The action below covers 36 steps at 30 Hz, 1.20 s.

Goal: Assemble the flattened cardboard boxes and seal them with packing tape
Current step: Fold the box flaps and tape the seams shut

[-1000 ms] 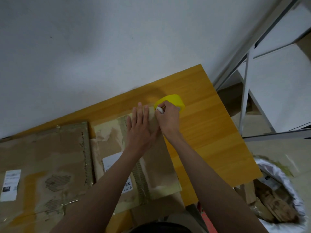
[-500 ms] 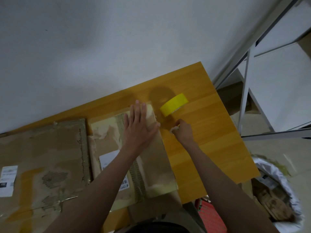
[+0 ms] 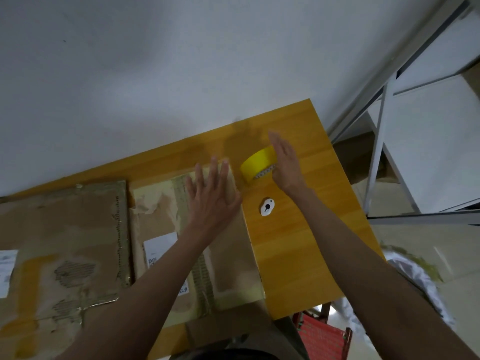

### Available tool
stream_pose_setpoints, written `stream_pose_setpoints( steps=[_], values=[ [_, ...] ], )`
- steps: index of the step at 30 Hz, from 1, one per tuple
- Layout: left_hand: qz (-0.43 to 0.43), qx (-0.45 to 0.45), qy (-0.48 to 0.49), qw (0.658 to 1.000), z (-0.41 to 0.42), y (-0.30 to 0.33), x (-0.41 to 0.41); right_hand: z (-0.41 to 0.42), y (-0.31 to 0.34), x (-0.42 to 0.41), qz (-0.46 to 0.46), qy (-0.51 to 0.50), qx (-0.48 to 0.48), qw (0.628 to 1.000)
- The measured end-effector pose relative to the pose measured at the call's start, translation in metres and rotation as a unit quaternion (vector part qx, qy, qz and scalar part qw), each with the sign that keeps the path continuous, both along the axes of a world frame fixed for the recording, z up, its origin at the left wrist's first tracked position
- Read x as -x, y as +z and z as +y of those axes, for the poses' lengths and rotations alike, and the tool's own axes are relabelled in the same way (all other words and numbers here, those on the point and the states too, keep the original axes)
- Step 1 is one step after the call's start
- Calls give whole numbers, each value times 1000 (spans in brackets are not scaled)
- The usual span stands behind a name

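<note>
Landmark: the yellow tape roll (image 3: 258,162), standing on edge on the orange bench (image 3: 298,245), near the far edge by the white wall (image 3: 155,74).

Right hand (image 3: 287,165) is just right of the roll, fingers (image 3: 275,141) straight and together, palm toward the roll — thumb looks to touch the roll's core side, but nothing is curled round it. Not gripping anything.

Left hand (image 3: 211,196) is just left of the roll and a bit nearer the person, flat with fingers spread, pressing on the far right corner of the flattened cardboard box (image 3: 228,255). Holds nothing, just palm-down contact.

That box lies flat on the bench left of the roll, its right edge running toward the person; old tape strips and a white shipping label (image 3: 159,245) on its face, partly under the left forearm.

Second flattened box (image 3: 62,242) — bigger, torn surface — lies further left of the roll, just beside the first; whether the two touch I cannot tell.

Small white cutter (image 3: 267,207) with a black mark lies on the bench on the near side of the roll, between the two forearms, touching neither hand.

Right of the roll, past the bench edge: white metal shelving (image 3: 415,141), and nearer the person a white bag (image 3: 420,281) on the floor. Red crate (image 3: 322,336) under the near bench corner.
</note>
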<state>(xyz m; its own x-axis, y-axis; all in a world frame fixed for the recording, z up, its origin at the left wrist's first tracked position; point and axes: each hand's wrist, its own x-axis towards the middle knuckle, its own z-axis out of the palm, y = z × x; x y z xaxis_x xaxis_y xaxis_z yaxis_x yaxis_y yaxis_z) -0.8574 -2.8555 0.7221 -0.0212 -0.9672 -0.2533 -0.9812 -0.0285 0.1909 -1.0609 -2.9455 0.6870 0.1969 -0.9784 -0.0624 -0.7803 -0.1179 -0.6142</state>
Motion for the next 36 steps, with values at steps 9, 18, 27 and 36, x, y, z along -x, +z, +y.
stream_pose_setpoints(
  steps=[9,18,27,36],
  values=[
    [20,-24,0,1000,-4,6,0,-11,-13,-1,66,16,-157,985],
    [168,38,-40,984,-24,49,40,62,34,4,-158,-90,-177,967],
    [220,122,-39,967,-9,87,58,106,82,-7,-202,-112,-122,965],
    [240,144,-13,960,17,109,64,129,98,-10,-188,-122,-104,969]
  ],
)
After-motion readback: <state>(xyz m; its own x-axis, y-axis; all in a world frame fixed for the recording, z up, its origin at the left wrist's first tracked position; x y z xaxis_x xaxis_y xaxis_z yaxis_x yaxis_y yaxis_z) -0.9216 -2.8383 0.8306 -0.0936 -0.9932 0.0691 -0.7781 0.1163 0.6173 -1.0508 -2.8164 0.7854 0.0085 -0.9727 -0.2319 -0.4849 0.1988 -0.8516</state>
